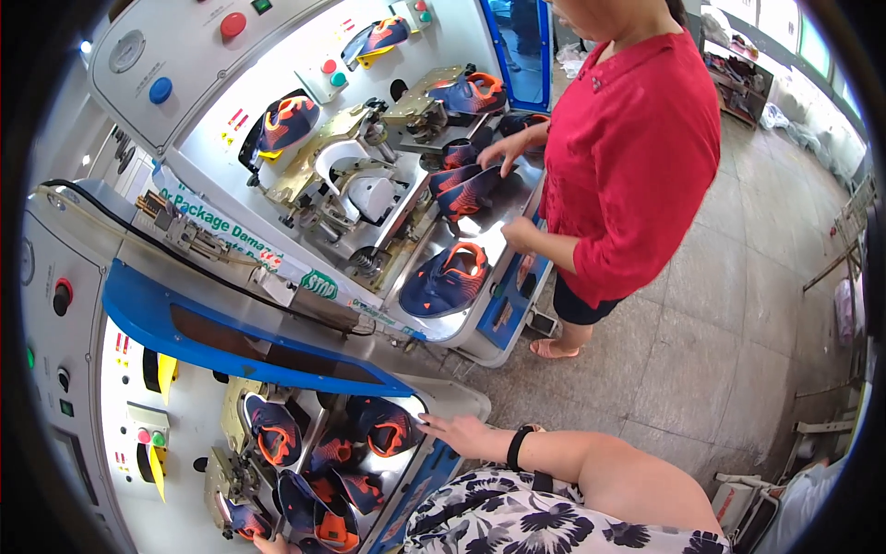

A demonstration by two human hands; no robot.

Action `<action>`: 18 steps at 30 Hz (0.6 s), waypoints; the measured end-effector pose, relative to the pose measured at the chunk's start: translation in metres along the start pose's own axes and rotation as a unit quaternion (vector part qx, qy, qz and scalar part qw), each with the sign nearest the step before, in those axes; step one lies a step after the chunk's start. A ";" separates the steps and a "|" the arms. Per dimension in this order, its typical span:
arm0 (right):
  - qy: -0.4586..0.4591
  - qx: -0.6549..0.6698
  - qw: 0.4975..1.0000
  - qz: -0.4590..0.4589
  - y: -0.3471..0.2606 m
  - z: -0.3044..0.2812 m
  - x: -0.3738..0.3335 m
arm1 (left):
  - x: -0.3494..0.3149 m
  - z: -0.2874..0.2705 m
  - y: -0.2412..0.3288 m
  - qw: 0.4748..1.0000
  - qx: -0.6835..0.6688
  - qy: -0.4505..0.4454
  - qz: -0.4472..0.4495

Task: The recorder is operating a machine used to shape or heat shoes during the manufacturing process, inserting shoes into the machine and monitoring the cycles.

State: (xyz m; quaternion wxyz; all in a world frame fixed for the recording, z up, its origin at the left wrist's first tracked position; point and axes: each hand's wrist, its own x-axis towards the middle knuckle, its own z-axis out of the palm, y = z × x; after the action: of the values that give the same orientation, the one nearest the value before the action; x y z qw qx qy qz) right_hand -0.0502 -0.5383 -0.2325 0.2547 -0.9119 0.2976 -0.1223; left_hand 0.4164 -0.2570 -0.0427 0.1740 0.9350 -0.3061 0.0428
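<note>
At the lower edge my left hand [270,545], partly cut off by the frame, has its fingers at a navy and orange shoe upper [244,519] and appears to grip it at the machine's lower station. My right hand [452,432], below a black wristband, is open, its fingers stretched out over the rim of the metal tray [420,452]. Closest to it lies another navy shoe upper [386,425] with an orange collar. Several more shoe uppers [318,503] crowd the tray between my hands. One shoe upper [275,432] sits at the upper station.
A co-worker in a red top [628,157] stands at a second machine, hands among shoe uppers [461,194]. Another upper [447,280] lies on that machine's tray end. A blue-framed cover [240,337] arches over my machine. Grey floor [637,360] and racks [835,369] lie to the right.
</note>
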 end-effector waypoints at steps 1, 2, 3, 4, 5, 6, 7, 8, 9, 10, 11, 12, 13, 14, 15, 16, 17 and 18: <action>0.018 -0.008 1.000 -0.010 0.000 0.000 0.000 | 0.002 0.002 -0.005 1.000 -0.008 0.004 0.011; -0.003 -0.021 1.000 -0.004 0.001 0.000 0.000 | 0.006 0.006 -0.011 1.000 -0.016 0.007 0.022; 0.032 -0.016 0.999 -0.022 0.001 0.000 0.000 | 0.009 0.009 -0.018 0.999 -0.016 0.010 0.029; 0.017 -0.019 1.000 -0.018 0.002 0.000 0.000 | 0.015 0.013 -0.024 0.999 0.020 0.028 0.012; -0.011 -0.023 1.000 -0.009 0.003 -0.001 0.001 | 0.019 0.017 -0.031 0.998 0.055 0.044 -0.006; -0.002 -0.022 1.000 -0.020 0.004 -0.001 0.001 | 0.024 0.021 -0.036 0.994 0.089 0.059 -0.025; 0.005 -0.024 0.999 -0.026 0.005 -0.002 0.001 | 0.023 0.024 -0.042 0.995 0.071 0.067 -0.027; -0.014 -0.030 0.999 -0.022 0.005 -0.002 0.001 | 0.023 0.027 -0.047 0.994 0.072 0.069 -0.033; 0.009 -0.025 0.999 -0.038 0.006 -0.003 0.002 | 0.021 0.029 -0.050 0.994 0.073 0.062 -0.053; 0.020 -0.025 0.999 -0.043 0.006 -0.003 0.002 | 0.019 0.030 -0.053 0.990 0.090 0.040 -0.101; -0.010 -0.032 0.999 -0.033 0.007 -0.004 0.003 | 0.017 0.032 -0.053 0.991 0.080 0.053 -0.097; 0.030 -0.028 0.998 -0.053 0.007 -0.005 0.004 | 0.015 0.032 -0.053 0.993 0.061 0.075 -0.067; -0.001 -0.034 0.999 -0.040 0.007 -0.006 0.005 | 0.013 0.032 -0.052 0.993 0.064 0.066 -0.072; -0.048 -0.041 0.998 -0.018 0.007 -0.007 0.005 | 0.012 0.032 -0.051 0.993 0.068 0.055 -0.078; -0.032 -0.042 0.998 -0.028 0.007 -0.008 0.005 | 0.011 0.032 -0.049 0.992 0.068 0.060 -0.083; -0.037 -0.041 0.998 -0.028 0.007 -0.008 0.005 | 0.011 0.032 -0.047 0.993 0.061 0.064 -0.072; -0.057 -0.044 0.997 -0.019 0.007 -0.009 0.005 | 0.011 0.032 -0.045 0.992 0.064 0.072 -0.077; -0.042 -0.041 0.998 -0.028 0.007 -0.010 0.005 | 0.011 0.032 -0.043 0.990 0.073 0.063 -0.104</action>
State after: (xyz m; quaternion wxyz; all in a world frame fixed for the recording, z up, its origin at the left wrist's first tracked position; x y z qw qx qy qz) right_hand -0.0530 -0.5497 -0.2275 0.2256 -0.9338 0.2662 -0.0789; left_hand 0.4498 -0.2419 -0.0836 0.1278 0.9674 -0.1911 0.1059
